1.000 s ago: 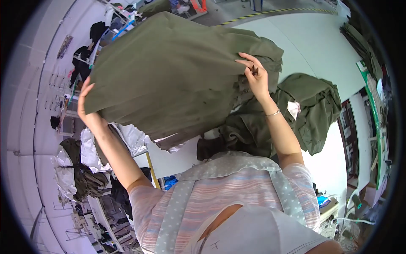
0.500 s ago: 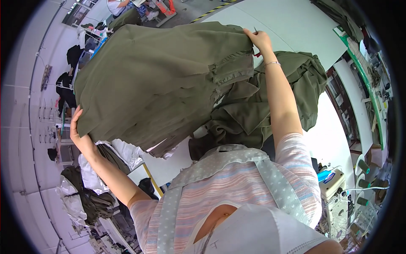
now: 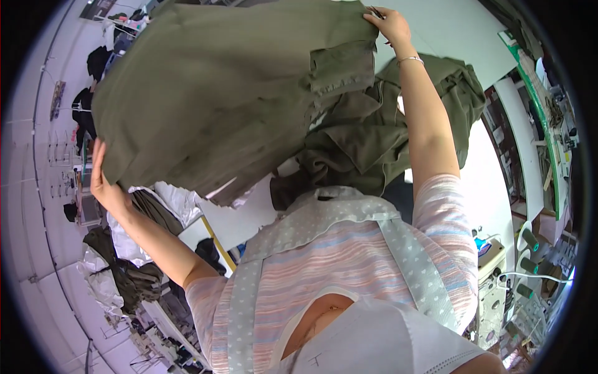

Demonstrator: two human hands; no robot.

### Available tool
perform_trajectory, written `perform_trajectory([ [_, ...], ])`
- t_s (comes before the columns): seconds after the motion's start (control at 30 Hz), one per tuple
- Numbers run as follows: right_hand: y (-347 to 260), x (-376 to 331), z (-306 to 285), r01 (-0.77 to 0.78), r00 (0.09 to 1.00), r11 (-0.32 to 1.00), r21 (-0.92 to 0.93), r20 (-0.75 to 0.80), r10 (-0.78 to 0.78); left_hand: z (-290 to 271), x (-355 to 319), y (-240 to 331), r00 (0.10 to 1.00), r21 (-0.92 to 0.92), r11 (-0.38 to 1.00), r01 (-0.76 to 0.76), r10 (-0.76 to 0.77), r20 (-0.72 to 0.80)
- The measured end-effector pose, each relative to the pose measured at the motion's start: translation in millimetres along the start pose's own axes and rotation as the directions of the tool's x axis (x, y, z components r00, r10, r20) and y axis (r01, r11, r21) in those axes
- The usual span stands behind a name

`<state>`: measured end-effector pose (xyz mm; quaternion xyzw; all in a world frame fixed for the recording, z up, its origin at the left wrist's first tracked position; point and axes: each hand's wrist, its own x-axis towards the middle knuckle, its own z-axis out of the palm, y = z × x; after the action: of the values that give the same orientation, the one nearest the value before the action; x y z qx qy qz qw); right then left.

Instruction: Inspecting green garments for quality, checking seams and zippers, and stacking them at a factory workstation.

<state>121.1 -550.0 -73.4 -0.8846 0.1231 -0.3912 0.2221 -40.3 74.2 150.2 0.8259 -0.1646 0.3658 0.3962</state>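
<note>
Here, the left hand holds the left edge of an olive-green fabric panel, raised partly over the table; the right hand pinches its upper right corner and holds a small dark tool.

1. One left hand and one right hand are seen.
2. One held cloth is counted.
3. One dark tool is seen.
4. One bracelet is worn.
5. Two apron straps are counted.
6. One mask is worn.
7. Three green spools are counted.
8. Pieces within the heap cannot be counted.
</note>
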Motion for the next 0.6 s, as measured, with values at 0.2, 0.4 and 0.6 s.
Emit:
perform_trajectory([
  [0.2,-56.8,-91.0,-69.9,-0.162,0.961,0.952,0.261,-0.178,0.213,51.7,-63.2,59.9,0.815,0.382,0.849,-0.366,0.49,-0.308],
  [0.4,-49.7,-254.4,-95.7,-0.642,0.68,0.291,0.709,0.351,0.644,244.9,-201.8,36.6,0.456,-0.127,0.976,-0.176,0.195,0.869],
  [0.6,-91.7,-348.9,-123.0,-0.261,0.856,0.959,0.112,0.485,0.176,285.1,-276.0,-7.5,0.548,0.227,0.937,-0.265,-0.047,0.835],
])
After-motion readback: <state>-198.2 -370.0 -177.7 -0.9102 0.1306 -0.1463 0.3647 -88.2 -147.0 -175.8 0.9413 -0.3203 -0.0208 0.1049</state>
